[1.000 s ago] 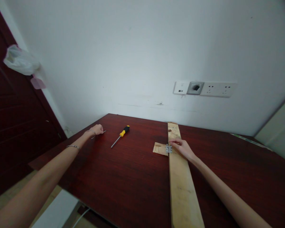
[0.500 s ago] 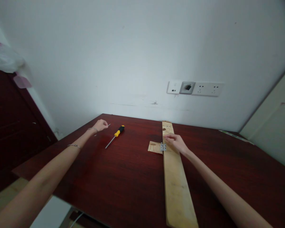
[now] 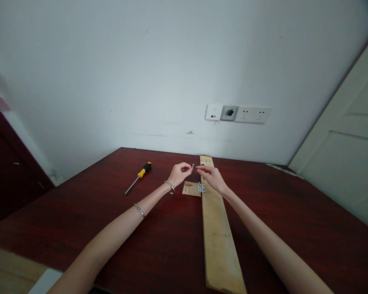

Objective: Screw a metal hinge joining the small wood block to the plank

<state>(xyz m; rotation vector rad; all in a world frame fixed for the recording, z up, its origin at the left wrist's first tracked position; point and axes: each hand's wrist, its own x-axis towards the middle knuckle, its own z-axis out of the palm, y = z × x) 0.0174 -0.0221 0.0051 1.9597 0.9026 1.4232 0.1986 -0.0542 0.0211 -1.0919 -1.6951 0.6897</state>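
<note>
My left hand pinches a small metal screw between thumb and forefinger, held above the table. Close to its right, my right hand has its fingers stretched toward the screw, a little apart from it and holding nothing. Beneath the right hand lies a long pale wooden board. A silver hinge sits at its left edge, bridging to a short wooden piece. On the left lies a screwdriver with a yellow and black handle.
The dark red tabletop meets a white wall at the back. Wall sockets are set above the table. A flat thin strip lies at the back right, by a pale door.
My left hand has moved right with the screw, from beyond the screwdriver to beside my right hand. My right hand's fingers have spread slightly. The view has shifted a little right.
</note>
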